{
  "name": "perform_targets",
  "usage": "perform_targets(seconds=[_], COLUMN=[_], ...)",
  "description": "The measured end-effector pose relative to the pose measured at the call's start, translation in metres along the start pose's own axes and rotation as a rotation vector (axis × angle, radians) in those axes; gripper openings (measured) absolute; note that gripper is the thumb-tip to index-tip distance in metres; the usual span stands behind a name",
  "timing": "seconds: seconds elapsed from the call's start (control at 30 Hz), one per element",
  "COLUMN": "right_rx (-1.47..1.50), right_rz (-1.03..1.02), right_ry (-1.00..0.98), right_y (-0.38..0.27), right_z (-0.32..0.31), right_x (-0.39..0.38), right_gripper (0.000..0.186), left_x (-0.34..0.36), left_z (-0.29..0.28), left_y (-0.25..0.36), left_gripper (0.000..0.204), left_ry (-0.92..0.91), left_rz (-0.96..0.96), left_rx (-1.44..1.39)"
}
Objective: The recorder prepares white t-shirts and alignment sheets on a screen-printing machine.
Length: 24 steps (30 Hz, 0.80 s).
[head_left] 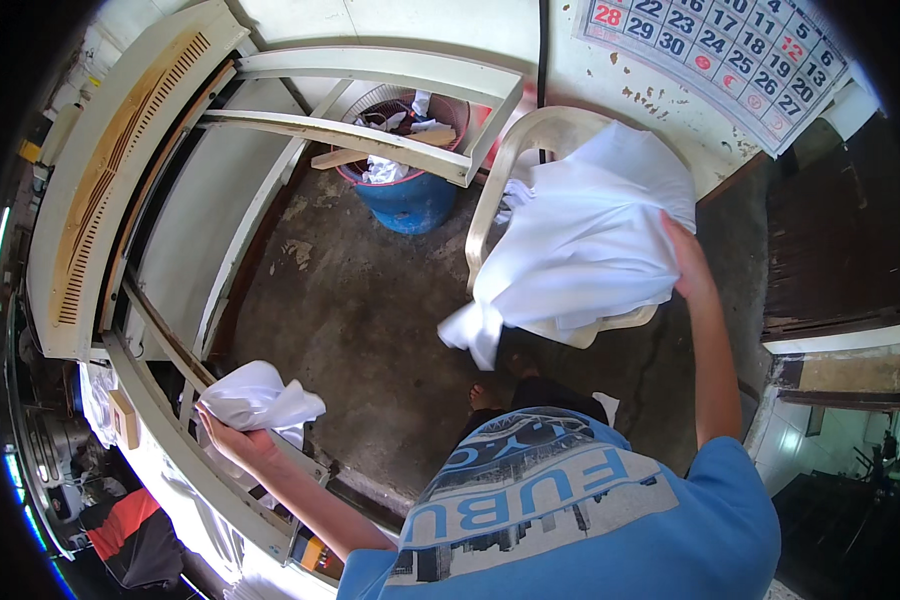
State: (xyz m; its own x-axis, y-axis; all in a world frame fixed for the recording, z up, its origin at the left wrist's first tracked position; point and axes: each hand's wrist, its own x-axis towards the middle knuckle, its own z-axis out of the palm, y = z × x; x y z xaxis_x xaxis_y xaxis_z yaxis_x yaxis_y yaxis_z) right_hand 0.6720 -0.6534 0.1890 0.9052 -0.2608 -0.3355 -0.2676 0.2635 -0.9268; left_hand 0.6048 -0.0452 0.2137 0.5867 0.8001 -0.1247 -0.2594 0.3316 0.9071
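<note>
A heap of white cloth [595, 225] lies over a cream plastic chair [478, 225], filling most of its seat. One loose corner hangs past the chair's near edge and looks smeared by motion. My right hand [686, 258] is closed on the heap's right edge, some fingers hidden by the fabric. At the lower left, my left hand [238, 440] is closed on a bunched white cloth [262, 396] at the cream frame [185, 475]. Part of that cloth hides behind the hand and the frame bar.
A blue bin [410, 203] with a basket of scraps stands at the back, under a long curved cream panel frame [360, 62]. More white fabric [205, 525] hangs beyond the frame at lower left. A calendar [720, 60] hangs on the wall; a dark doorway is at right.
</note>
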Motion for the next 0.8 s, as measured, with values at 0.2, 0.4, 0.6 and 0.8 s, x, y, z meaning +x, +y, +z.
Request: perform_targets(seconds=[0.2, 0.4, 0.6, 0.8], right_rx=[-0.031, -0.208, -0.148, -0.83], right_rz=[-0.061, -0.119, 0.015, -0.076], right_ry=[0.192, 0.542, 0.882, 1.024], right_y=[-0.009, 0.055, 0.105, 0.11], right_z=[-0.125, -0.286, -0.303, -0.271], right_x=[0.003, 0.026, 0.05, 0.064], right_gripper=[0.049, 0.056, 0.045, 0.048], left_x=[-0.027, -0.064, -0.109, -0.157], left_z=[0.017, 0.075, 0.131, 0.177], left_y=[0.004, -0.013, -0.037, -0.052], left_gripper=[0.036, 0.035, 0.021, 0.016], left_ry=[0.037, -0.038, -0.24, -0.492], left_rz=[0.083, 0.024, -0.03, -0.072], left_rx=[0.109, 0.132, 0.087, 0.09])
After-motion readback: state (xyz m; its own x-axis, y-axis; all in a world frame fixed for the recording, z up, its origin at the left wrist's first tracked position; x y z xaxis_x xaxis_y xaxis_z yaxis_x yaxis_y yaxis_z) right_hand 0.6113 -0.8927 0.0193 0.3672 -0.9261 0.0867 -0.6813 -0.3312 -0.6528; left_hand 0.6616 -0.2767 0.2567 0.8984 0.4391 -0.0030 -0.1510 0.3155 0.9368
